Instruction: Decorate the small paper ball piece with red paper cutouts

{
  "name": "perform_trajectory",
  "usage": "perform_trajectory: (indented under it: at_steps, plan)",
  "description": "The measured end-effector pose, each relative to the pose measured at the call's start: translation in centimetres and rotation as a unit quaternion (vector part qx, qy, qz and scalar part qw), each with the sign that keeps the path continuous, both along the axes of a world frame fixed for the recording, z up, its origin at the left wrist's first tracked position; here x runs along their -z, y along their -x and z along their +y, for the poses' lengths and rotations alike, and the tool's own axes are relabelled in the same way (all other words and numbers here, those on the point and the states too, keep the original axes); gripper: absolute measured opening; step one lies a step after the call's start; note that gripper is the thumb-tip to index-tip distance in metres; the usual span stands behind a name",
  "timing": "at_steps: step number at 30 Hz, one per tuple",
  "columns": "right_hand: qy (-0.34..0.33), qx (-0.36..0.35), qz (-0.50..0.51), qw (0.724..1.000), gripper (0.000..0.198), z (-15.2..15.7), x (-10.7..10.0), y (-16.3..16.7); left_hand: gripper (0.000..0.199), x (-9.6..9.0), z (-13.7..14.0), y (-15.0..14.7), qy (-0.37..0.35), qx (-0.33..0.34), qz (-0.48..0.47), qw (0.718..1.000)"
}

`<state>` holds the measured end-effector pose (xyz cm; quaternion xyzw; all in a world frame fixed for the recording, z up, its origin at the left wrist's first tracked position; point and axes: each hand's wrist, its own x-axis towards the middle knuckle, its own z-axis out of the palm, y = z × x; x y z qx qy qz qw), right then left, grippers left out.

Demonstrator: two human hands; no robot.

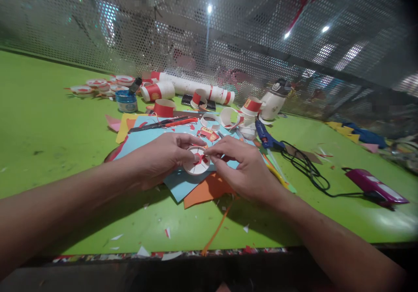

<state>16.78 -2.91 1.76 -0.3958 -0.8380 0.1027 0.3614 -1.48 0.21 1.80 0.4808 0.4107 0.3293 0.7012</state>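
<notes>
Between my hands is a round white paper cup base with a low rim, dark lines across it and red paper pieces on its face. My left hand grips it from the left, thumb on the face and fingers behind. At its right side, my right hand is closed in a pinch at a small red paper piece. Light blue paper and an orange sheet lie beneath the hands. Just beyond are cut cup rings and a red printed cut-out.
Scissors lie beyond my left hand, near a blue-lidded jar. Red-and-white paper cups lie farther back. At right are a blue glue gun, its black cable, a purple device and a white bottle.
</notes>
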Motion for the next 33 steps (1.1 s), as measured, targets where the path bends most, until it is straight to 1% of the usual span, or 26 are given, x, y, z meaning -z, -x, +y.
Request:
perform_trajectory:
  at_steps: [5, 9, 11, 14, 17, 20, 22, 24, 27, 31, 33]
  plan:
    - [0.003, 0.015, 0.01, 1.0, 0.017, 0.21, -0.06, -0.14, 0.034, -0.17, -0.04, 0.06, 0.006, -0.004, 0.009, 1.0]
    - [-0.004, 0.021, 0.018, 1.0, 0.018, 0.27, -0.27, -0.24, 0.035, -0.02, 0.04, 0.07, 0.003, 0.004, 0.003, 1.0]
    - [0.003, 0.027, 0.021, 0.999, 0.019, 0.28, -0.34, -0.33, 0.037, 0.06, 0.07, 0.05, 0.007, 0.005, 0.001, 1.0]
    - [0.051, 0.039, 0.047, 0.997, 0.017, 0.31, -0.27, -0.39, 0.038, 0.12, 0.09, 0.03, 0.014, 0.005, 0.0, 1.0]
    - [0.146, 0.045, 0.105, 0.983, 0.015, 0.37, -0.02, -0.25, 0.038, 0.12, 0.09, 0.05, 0.014, 0.009, -0.001, 1.0]
    - [0.228, 0.05, 0.14, 0.962, 0.025, 0.46, 0.12, 0.0, 0.037, 0.01, -0.02, 0.08, 0.008, 0.008, 0.0, 1.0]
    - [0.264, 0.055, 0.148, 0.952, 0.031, 0.5, 0.05, 0.14, 0.037, -0.13, -0.15, 0.07, 0.006, 0.011, 0.001, 1.0]
    - [0.297, 0.052, 0.158, 0.94, 0.031, 0.53, -0.11, 0.2, 0.036, -0.31, -0.27, 0.06, 0.006, 0.014, -0.002, 1.0]
    - [0.326, 0.042, 0.184, 0.927, 0.027, 0.55, -0.35, 0.21, 0.034, -0.49, -0.28, 0.08, 0.006, 0.013, -0.008, 1.0]
    - [0.34, 0.038, 0.212, 0.916, 0.029, 0.56, -0.41, 0.27, 0.03, -0.26, -0.13, 0.14, 0.004, 0.025, -0.023, 0.999]
    - [0.342, 0.039, 0.225, 0.911, 0.03, 0.54, -0.36, 0.38, 0.031, 0.01, -0.11, 0.14, 0.007, 0.034, -0.028, 0.999]
